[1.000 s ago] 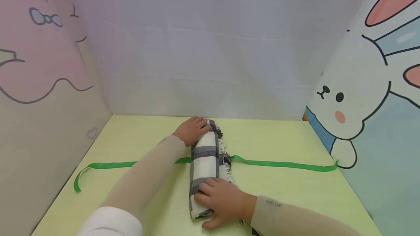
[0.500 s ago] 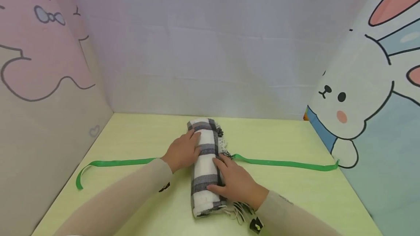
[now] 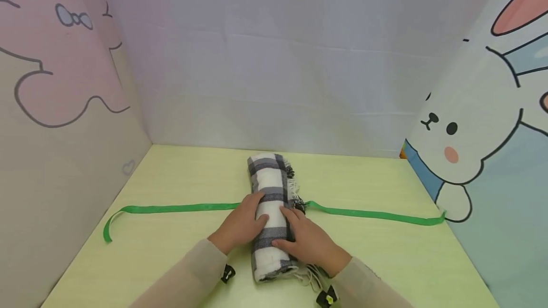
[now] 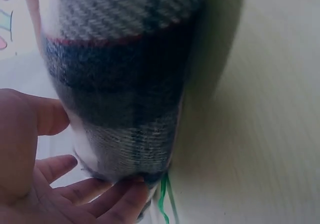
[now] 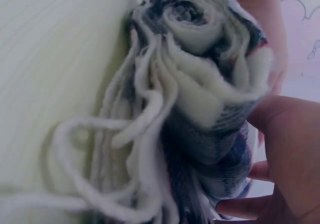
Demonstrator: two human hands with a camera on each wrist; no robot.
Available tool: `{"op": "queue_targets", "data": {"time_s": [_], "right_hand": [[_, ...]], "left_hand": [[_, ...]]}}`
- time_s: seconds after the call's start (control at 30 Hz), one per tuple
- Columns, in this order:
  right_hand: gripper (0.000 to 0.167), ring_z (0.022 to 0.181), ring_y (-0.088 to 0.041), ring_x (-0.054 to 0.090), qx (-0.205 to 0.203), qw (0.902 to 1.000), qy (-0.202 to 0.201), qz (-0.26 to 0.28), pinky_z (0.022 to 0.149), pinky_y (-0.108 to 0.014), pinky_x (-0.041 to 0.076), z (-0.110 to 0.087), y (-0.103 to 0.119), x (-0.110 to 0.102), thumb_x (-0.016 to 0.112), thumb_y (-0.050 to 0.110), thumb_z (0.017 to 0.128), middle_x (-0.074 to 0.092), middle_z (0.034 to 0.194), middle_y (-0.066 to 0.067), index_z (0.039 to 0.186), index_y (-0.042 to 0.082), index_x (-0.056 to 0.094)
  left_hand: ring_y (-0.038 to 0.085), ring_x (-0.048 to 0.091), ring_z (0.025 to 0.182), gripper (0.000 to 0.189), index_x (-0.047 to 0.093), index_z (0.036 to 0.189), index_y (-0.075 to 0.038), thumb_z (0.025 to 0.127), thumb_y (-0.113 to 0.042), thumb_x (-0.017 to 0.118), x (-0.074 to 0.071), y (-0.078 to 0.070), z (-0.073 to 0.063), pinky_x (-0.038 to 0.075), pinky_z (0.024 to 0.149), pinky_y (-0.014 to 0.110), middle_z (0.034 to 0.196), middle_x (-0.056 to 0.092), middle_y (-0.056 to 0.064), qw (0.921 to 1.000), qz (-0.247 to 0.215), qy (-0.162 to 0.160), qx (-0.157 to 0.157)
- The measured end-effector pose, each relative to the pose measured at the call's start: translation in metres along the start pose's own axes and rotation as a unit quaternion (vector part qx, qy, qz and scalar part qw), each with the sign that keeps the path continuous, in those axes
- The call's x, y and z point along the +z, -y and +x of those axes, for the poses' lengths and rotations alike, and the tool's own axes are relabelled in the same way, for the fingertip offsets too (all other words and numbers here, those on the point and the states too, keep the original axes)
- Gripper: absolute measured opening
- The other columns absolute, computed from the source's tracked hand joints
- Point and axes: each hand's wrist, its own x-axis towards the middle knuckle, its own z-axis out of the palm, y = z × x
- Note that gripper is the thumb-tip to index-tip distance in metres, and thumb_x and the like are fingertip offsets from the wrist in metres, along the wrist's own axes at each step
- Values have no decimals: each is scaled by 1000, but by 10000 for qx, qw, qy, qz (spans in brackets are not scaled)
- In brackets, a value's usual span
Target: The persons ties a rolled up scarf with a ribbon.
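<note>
A rolled plaid scarf (image 3: 271, 177) in white, grey and dark blue lies lengthwise in the middle of the table. Its fringe (image 3: 293, 187) spills out along the right side. My left hand (image 3: 240, 220) rests against the roll's left side, fingers lying along the wool (image 4: 115, 78) in the left wrist view. On the opposite side, my right hand (image 3: 314, 242) touches the roll with its fingers spread. The spiral end of the scarf (image 5: 192, 23) shows in the right wrist view. A green ribbon (image 3: 180, 208) runs crosswise, its middle hidden under the roll.
The pale yellow table (image 3: 192, 175) meets a white back wall (image 3: 274, 75). Side walls carry cartoon drawings, with a rabbit (image 3: 454, 132) on the right. The ribbon's left end curls towards the table's left edge; its right end reaches the right wall.
Both hands have moved along the roll towards its middle: the left nearer from the far end, the right farther from the near end. The scarf stays rolled over the ribbon.
</note>
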Motion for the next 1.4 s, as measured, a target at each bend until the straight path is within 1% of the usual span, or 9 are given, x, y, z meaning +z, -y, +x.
{"op": "queue_targets", "data": {"time_s": [0.1, 0.4, 0.6, 0.77, 0.83, 0.93, 1.1, 1.23, 1.4], "right_hand": [[93, 142, -40, 43, 8, 9999, -98, 138, 107, -56, 45, 2, -2, 3, 60, 68, 95, 33, 161, -20, 164, 14, 27], [93, 140, -40, 45, 164, 9990, -206, 365, 106, -57, 46, 4, -1, 9, 61, 67, 95, 33, 161, -20, 165, 17, 26], [94, 143, -42, 41, 183, 9989, -278, 319, 108, -59, 44, 2, -2, 9, 60, 71, 93, 33, 161, -22, 165, 19, 27], [93, 145, -39, 39, 312, 9970, -645, 302, 109, -60, 43, 1, -10, 7, 61, 70, 93, 36, 161, -16, 163, 16, 32], [89, 146, -39, 38, 421, 9951, -842, 298, 110, -60, 41, 1, -16, 4, 62, 67, 94, 37, 161, -15, 161, 14, 35], [83, 146, -39, 38, 610, 9925, -1045, 171, 113, -59, 38, 2, -26, -2, 62, 61, 98, 39, 161, -16, 160, 11, 37], [79, 145, -43, 37, 933, 9895, -1104, -13, 113, -62, 36, 5, -45, -13, 64, 49, 101, 37, 160, -21, 160, 6, 34], [79, 144, -46, 37, 1117, 9883, -1030, -158, 112, -64, 36, 8, -58, -19, 68, 42, 100, 36, 159, -25, 160, 4, 34], [77, 141, -46, 41, 1141, 9878, -957, -460, 111, -63, 38, 15, -73, -15, 73, 36, 97, 41, 156, -26, 157, 1, 38]], "left_hand": [[36, 38, 146, 64, 32, 162, -11, 107, -29, 58, 1, 0, 3, 38, 114, 56, 162, 34, 16, 9999, -107, -104, -51], [35, 36, 148, 63, 32, 162, -14, 107, -27, 59, 5, 3, 10, 37, 115, 56, 163, 34, 14, 9994, -296, -119, -124], [35, 35, 148, 67, 31, 163, -16, 106, -34, 60, 4, 12, 8, 36, 115, 57, 164, 33, 12, 9985, -438, -160, -272], [32, 35, 149, 70, 31, 163, -19, 104, -38, 63, -2, 22, 6, 35, 116, 56, 164, 34, 8, 9974, -428, -386, -426], [32, 35, 148, 67, 35, 161, -18, 104, -36, 63, -7, 27, 5, 35, 117, 55, 163, 36, 8, 9975, -357, -520, -322], [34, 38, 146, 61, 42, 158, -14, 103, -29, 65, -14, 34, 5, 36, 116, 55, 160, 41, 10, 9969, -134, -777, -12], [36, 42, 144, 57, 47, 154, -9, 102, -24, 65, -27, 45, 6, 38, 114, 55, 156, 46, 14, 9931, 478, -1042, 249], [37, 45, 141, 56, 49, 152, -7, 101, -25, 66, -30, 55, 9, 40, 112, 55, 152, 50, 14, 9929, 765, -904, 59], [40, 50, 135, 51, 56, 145, -5, 99, -22, 70, -27, 65, 12, 41, 110, 56, 144, 57, 15, 9937, 914, -582, -269]]}}
